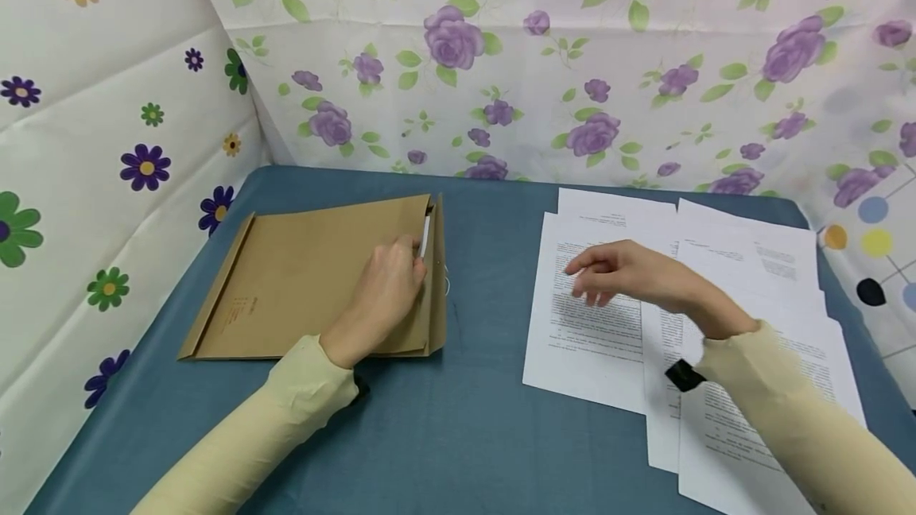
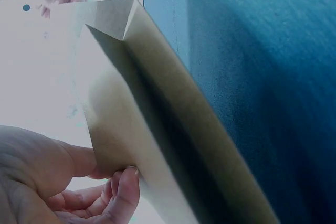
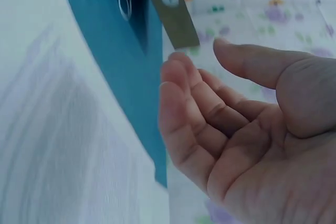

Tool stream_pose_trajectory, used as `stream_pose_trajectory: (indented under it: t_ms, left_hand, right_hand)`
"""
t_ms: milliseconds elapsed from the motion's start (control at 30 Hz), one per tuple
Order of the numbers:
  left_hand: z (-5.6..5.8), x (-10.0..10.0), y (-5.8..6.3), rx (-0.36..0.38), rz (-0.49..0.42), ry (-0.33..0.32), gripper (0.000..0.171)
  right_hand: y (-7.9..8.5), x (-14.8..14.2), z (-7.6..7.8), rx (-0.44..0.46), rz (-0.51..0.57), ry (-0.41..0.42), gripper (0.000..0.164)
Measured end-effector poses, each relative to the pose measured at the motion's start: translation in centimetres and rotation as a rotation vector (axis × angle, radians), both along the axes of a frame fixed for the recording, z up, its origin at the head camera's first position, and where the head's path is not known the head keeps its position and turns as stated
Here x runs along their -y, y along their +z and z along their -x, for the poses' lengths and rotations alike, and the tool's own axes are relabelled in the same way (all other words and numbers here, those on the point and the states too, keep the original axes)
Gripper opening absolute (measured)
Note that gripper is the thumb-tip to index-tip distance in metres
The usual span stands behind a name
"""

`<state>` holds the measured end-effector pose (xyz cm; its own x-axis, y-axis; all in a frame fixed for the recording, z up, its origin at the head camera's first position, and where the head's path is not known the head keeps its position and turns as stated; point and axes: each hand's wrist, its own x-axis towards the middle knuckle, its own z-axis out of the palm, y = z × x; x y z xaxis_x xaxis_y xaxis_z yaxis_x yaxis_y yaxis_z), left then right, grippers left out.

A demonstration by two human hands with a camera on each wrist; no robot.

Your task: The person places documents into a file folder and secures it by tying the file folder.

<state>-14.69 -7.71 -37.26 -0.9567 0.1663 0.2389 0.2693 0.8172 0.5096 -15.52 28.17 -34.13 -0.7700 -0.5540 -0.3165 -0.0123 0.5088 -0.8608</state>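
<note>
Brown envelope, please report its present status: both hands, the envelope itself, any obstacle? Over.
Left hand pinching brown envelope, which gapes open. Right hand empty, over printed sheets. No obstacle seen between right hand and envelope.

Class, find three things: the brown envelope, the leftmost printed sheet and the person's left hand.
Brown envelope (image 1: 300,276), head view: broad upper face.
Leftmost printed sheet (image 1: 590,331), head view: its printed text.
Left hand (image 1: 382,290), head view: back of the hand.
</note>
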Motion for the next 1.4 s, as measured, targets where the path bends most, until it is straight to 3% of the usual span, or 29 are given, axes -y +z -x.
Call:
stream_pose_trajectory:
  t_ms: [133, 367, 633, 1067, 1400]
  left_hand:
    - [0.0, 0.1, 0.1, 0.008, -0.005, -0.001, 0.025]
    - [-0.2, 0.2, 0.1, 0.001, -0.002, 0.004, 0.025]
    - [-0.2, 0.1, 0.1, -0.004, 0.000, 0.010, 0.025]
    - [0.0, 0.2, -0.1, -0.002, -0.004, 0.039, 0.026]
    - [-0.2, 0.3, -0.1, 0.013, -0.003, 0.052, 0.025]
  right_hand:
    - [0.6, -3.4, -0.2, -0.014, -0.070, -0.051, 0.049]
    - [1.3, -8.0, -0.2, -0.077, -0.172, -0.105, 0.047]
    - [2.1, -11.9, -0.2, -0.204, -0.418, -0.112, 0.055]
    - [-1.1, -18.8, 0.1, -0.314, -0.646, -0.159, 0.068]
    - [-4.8, -22.1, -0.7, -0.278, -0.807, -0.163, 0.107]
